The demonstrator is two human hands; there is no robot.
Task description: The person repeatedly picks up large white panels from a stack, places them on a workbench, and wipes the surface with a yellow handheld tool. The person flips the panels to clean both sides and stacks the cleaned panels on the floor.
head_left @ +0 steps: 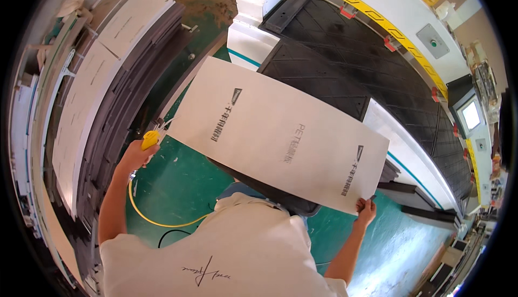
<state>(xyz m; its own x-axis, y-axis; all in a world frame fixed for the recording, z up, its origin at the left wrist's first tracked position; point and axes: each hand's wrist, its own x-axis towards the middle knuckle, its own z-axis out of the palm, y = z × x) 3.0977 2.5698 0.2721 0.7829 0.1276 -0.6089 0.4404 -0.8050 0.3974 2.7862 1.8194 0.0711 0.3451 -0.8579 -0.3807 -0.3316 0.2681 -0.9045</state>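
The left hand (138,157) clasps a yellow air gun (150,139) beside a large rectangular off-white printed panel (275,135), spanning the space before a black slab-topped machine (372,62), its near-right corner gripped by the right hand (367,212).

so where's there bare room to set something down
The black bed looks bare between the pale panel and the yellow strip. Green floor shows right of the right hand. Crowded: left, with stacked boards, left hand, yellow tool and hose.
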